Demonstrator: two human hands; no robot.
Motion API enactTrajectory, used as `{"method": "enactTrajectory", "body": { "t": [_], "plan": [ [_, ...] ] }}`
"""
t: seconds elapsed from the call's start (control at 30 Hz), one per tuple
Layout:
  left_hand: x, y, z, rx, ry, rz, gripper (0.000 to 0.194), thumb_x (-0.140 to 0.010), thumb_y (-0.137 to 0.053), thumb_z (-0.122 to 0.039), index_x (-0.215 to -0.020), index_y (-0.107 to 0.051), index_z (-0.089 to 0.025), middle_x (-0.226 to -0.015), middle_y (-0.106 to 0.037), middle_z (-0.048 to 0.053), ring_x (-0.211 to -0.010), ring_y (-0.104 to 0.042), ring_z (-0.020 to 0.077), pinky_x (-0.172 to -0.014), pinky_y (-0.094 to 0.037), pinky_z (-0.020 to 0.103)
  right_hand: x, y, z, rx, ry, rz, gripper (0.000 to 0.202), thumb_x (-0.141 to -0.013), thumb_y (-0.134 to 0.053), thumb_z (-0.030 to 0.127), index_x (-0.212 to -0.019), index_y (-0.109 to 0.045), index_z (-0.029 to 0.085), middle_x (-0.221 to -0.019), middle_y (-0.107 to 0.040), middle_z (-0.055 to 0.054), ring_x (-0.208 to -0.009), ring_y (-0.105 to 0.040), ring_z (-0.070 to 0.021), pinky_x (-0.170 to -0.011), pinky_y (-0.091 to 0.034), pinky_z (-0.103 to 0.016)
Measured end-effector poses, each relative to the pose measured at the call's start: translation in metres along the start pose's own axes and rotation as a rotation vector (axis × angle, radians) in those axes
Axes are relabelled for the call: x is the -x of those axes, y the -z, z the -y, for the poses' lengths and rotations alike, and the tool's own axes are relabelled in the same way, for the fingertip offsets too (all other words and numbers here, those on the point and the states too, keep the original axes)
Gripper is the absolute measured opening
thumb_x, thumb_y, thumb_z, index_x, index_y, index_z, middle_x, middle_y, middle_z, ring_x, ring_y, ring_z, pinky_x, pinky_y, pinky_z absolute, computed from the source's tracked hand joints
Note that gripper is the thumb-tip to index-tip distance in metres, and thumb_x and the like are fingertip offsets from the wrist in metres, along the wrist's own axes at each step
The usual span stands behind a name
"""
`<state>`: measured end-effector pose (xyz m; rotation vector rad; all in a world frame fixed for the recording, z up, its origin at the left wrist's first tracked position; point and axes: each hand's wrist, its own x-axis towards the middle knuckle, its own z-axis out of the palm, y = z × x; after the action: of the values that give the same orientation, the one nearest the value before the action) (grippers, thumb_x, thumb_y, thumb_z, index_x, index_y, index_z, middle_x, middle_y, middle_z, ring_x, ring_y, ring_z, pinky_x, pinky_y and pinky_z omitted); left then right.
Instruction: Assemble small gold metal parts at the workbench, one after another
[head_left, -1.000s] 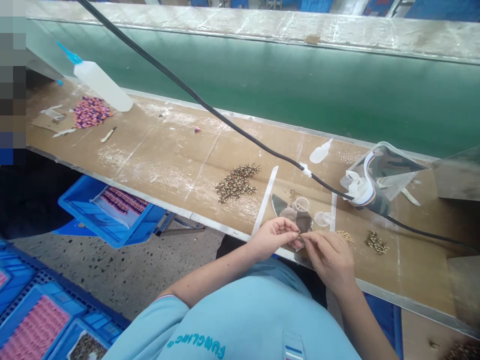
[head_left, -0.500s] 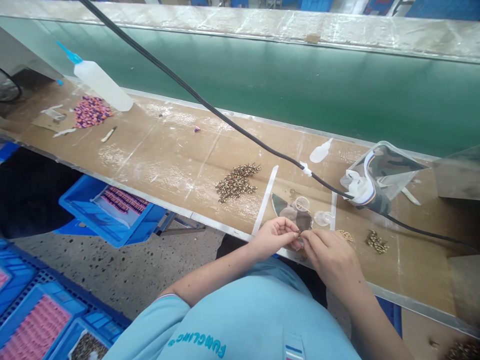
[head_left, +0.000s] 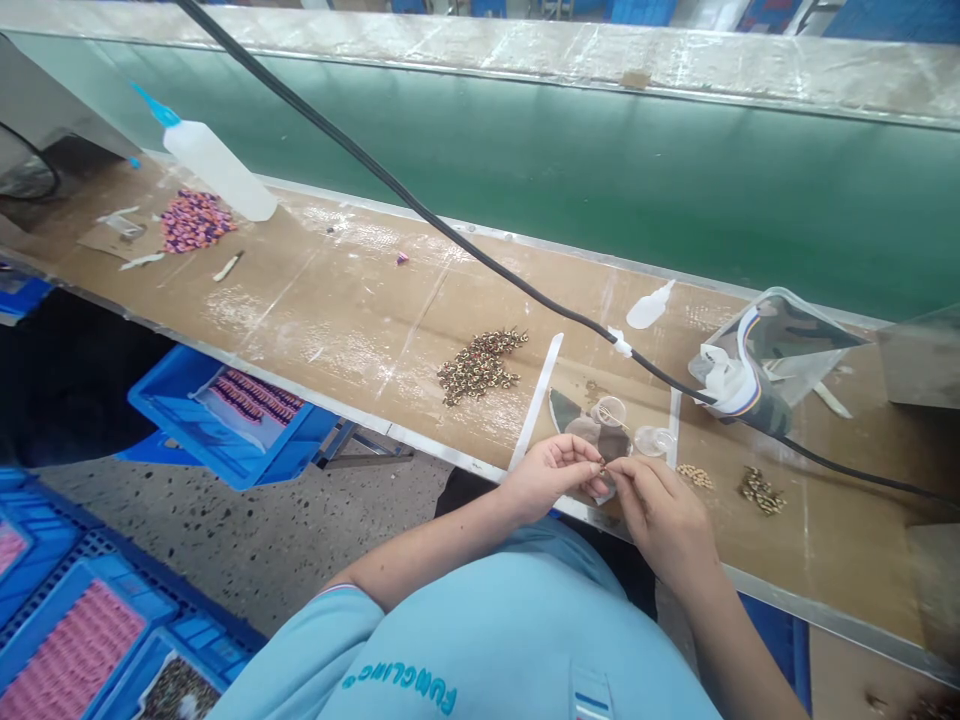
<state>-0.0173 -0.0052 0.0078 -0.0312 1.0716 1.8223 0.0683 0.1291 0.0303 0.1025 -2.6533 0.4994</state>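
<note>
My left hand (head_left: 553, 478) is pinched at the table's front edge, its fingertips around something tiny and dark that I cannot make out. Fingertip to fingertip with it, my right hand (head_left: 670, 510) is also closed in a pinch at the same small item. Just beyond them lie a camouflage cloth piece (head_left: 566, 408), a small clear cup (head_left: 608, 411) with a thin stick across it, and a clear lid (head_left: 654, 441). Right of my right hand are a small pile of tan beads (head_left: 694, 476) and a pile of brown-and-gold pieces (head_left: 761, 492).
A larger brown-and-gold pile (head_left: 480, 367) lies left of a white tape strip. Farther left are a white bottle (head_left: 221, 170) and pink-purple pieces (head_left: 196, 221). A black cable (head_left: 450, 235) crosses above the table near a clear bag (head_left: 806, 335). Blue bins (head_left: 176, 400) stand below left.
The whole view has shifted slightly, so the table things appear a little farther right. Both hands keep their fingertips together, with only a slight change of the right fingers.
</note>
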Motion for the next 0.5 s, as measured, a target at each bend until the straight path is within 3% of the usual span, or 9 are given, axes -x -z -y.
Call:
{"method": "enactTrajectory", "body": {
  "t": [0.27,0.37,0.5],
  "plan": [
    [0.0017,-0.0009,-0.0024,-0.026,0.032,0.007,0.045,-0.055,-0.083,-0.041,-0.077,-0.056,-0.013,-0.058,-0.066,0.001,-0.056,-0.062,0.0115,-0.063,-0.050,0.026,-0.0017,0.0068,0.0022,0.152,0.125,0.049,0.020,-0.094,-0.040,0.016,-0.091,-0.060,0.018,-0.084,-0.065,-0.004,-0.074,-0.059,-0.0133,-0.069,-0.043,-0.025],
    [0.0013,-0.0011,-0.0026,-0.026,0.037,0.003,0.044,-0.055,-0.082,-0.041,-0.077,-0.055,-0.013,-0.058,-0.065,0.001,-0.055,-0.062,0.0115,-0.062,-0.049,0.026,-0.0025,0.0067,0.0051,0.155,0.075,0.021,0.018,-0.094,-0.041,0.018,-0.092,-0.059,0.018,-0.082,-0.065,-0.004,-0.072,-0.059,-0.0135,-0.066,-0.043,-0.025],
    [0.0009,-0.0007,-0.0020,-0.010,0.031,-0.004,0.046,-0.054,-0.083,-0.042,-0.077,-0.055,-0.013,-0.057,-0.064,0.000,-0.055,-0.062,0.0113,-0.061,-0.049,0.025,-0.0026,0.0032,0.0051,-0.005,-0.030,0.015,0.017,-0.095,-0.042,0.022,-0.089,-0.058,0.020,-0.080,-0.065,-0.002,-0.070,-0.061,-0.0128,-0.064,-0.045,-0.024]
  ]
}}
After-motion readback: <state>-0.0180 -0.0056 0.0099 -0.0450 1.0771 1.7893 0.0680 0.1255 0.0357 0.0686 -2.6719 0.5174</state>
